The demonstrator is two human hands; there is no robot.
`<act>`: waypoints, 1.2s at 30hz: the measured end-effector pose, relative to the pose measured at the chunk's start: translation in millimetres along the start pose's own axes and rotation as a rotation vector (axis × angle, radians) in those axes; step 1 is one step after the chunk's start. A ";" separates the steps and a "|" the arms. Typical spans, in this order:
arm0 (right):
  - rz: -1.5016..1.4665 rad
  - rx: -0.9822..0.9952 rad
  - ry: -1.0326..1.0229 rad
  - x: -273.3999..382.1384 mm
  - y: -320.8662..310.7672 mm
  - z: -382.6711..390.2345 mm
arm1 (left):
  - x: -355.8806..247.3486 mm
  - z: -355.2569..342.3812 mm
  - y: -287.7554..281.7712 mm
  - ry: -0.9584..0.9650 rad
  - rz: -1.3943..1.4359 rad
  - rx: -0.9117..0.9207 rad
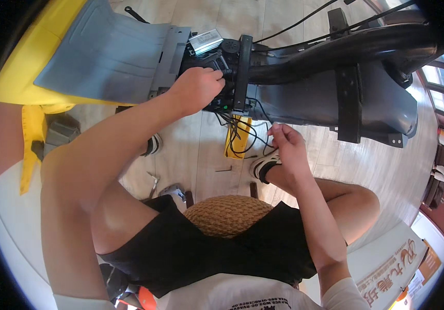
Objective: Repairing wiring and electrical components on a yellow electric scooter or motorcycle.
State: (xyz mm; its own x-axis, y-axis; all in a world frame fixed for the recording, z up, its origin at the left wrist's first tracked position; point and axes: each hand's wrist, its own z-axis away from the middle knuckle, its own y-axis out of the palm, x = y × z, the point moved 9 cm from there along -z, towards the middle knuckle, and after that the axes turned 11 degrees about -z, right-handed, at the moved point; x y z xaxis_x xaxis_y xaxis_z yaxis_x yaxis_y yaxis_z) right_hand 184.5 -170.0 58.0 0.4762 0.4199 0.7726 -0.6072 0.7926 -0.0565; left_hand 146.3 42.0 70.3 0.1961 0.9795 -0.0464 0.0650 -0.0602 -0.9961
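My left hand (197, 90) is closed, its fingers curled at a black plastic part (215, 61) in the open middle section of a vehicle-like frame. What those fingers grip is hidden. Just beyond them sits a silver finned metal box (206, 41), tilted, with a round black part (230, 45) beside it. Lower and to the right, my right hand (289, 144) is closed in a pinch at a thin black cable (266, 114). Several more black cables (228, 120) hang loose from the frame's near side, between my hands. A black crossbar (242, 72) stands right of my left hand.
A grey panel (108, 57) with a yellow shell (13, 77) extends left; a thick black tube (346, 54) and dark grey cover (294, 101) extend right. Below the cables is a yellow box-shaped piece (238, 150). A hex key (224, 169) lies on the floor near a woven stool (227, 216).
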 end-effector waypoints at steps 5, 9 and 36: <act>-0.266 -0.095 -0.066 13.8 -17.4 0.9 | 6.6 6.5 39.1 -0.106 0.090 0.363; -0.441 -0.010 -0.024 -1.2 -7.2 6.3 | 10.6 12.1 56.1 -0.220 0.465 0.338; -0.481 -0.192 0.046 -10.3 -30.1 9.5 | 14.7 12.4 27.5 -0.699 0.189 0.368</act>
State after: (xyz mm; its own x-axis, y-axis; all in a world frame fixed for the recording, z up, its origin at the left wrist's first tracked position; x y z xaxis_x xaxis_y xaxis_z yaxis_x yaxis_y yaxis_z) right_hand 191.8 -202.3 57.7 0.7031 0.0036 0.7111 -0.1871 0.9657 0.1801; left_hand 138.9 57.2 41.3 -0.4930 0.8600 -0.1319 -0.2575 -0.2891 -0.9220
